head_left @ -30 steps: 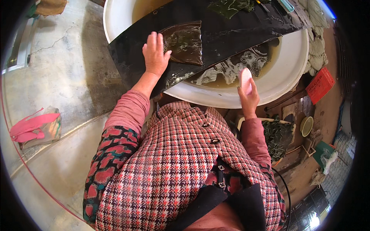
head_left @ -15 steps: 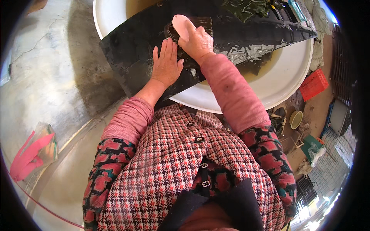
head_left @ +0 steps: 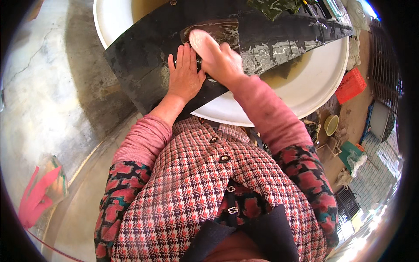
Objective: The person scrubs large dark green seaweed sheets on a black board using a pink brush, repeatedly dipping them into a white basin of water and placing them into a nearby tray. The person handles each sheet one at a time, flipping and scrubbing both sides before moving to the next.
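A wet black board (head_left: 144, 52) lies across a large round white tub (head_left: 323, 81). On the board is a flat, glossy dark-brown sheet (head_left: 222, 28) that looks like seaweed. My right hand (head_left: 224, 65) is closed around a pale pink oval tool (head_left: 200, 41), perhaps a brush or scrubber; its underside is hidden. The tool rests over the near part of the sheet. Just left of it, my left hand (head_left: 187, 74) presses down flat, fingers stretched out, near the sheet's lower left edge.
Dark green wet sheets (head_left: 275, 8) sit at the board's far right. Brownish water (head_left: 283, 76) shows in the tub. A red crate (head_left: 350, 85), a yellowish bowl (head_left: 331, 125) and a green container (head_left: 350, 153) stand at the right; pink gloves (head_left: 37, 196) lie at the lower left.
My right hand has drawn the pink tool slightly nearer and to the left, showing more of the brown sheet. My left hand stays pressed flat. The whole view has shifted a little.
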### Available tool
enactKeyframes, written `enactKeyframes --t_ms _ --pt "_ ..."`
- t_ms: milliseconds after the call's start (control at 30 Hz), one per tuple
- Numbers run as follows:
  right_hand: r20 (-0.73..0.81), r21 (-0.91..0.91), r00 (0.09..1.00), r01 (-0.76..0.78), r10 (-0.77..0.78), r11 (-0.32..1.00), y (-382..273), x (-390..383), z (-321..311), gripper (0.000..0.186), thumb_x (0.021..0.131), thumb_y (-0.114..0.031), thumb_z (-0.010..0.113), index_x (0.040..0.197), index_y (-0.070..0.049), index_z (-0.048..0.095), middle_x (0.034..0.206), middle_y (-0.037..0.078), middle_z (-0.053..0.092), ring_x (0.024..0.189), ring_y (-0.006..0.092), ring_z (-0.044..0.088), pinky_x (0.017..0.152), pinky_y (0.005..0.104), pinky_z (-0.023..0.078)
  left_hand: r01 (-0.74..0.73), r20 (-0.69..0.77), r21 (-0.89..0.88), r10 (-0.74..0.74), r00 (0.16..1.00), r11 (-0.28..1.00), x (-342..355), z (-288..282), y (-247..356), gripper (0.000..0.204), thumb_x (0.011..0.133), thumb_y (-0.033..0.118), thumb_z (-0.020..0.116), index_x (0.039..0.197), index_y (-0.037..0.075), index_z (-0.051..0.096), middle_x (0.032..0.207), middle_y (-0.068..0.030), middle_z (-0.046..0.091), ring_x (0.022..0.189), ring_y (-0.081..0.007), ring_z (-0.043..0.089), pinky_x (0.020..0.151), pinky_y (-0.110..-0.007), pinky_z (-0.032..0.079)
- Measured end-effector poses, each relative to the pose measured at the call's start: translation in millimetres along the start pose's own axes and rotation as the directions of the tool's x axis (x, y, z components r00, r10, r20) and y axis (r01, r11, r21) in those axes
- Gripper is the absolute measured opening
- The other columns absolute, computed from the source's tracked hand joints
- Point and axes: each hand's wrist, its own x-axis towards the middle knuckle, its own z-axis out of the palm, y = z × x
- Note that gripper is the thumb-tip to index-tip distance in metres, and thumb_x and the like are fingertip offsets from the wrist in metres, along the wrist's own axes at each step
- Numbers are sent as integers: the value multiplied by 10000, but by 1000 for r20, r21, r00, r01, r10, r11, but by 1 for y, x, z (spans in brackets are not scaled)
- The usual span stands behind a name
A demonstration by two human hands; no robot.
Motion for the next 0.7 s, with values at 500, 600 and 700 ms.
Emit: enactKeyframes --t_ms 500,600,700 --pt "-336 -150 923 -248 186 957 68 4 -17 533 752 -287 656 1271 -244 542 1046 175 628 923 351 635 801 439 533 -19 3 -14 19 1000 1000 2 1 2 744 888 365 582 1438 -62 319 1543 -225 235 1445 -352 196 1136 -570 180" --pt "-297 -174 955 -47 -7 984 37 -39 -9 553 715 -257 695 1253 -223 570 904 164 628 718 360 649 662 466 555 -29 -11 -12 29 1000 999 1 4 1 728 901 345 564 1445 -59 299 1546 -224 224 1445 -356 198 1130 -573 189" --pt "-197 94 979 75 -55 993 4 -60 21 568 688 -259 718 1239 -229 580 835 142 613 689 352 653 612 450 557 -45 2 88 45 999 995 -1 5 -2 678 931 340 500 1448 -49 299 1556 -216 201 1448 -357 190 1130 -565 189"
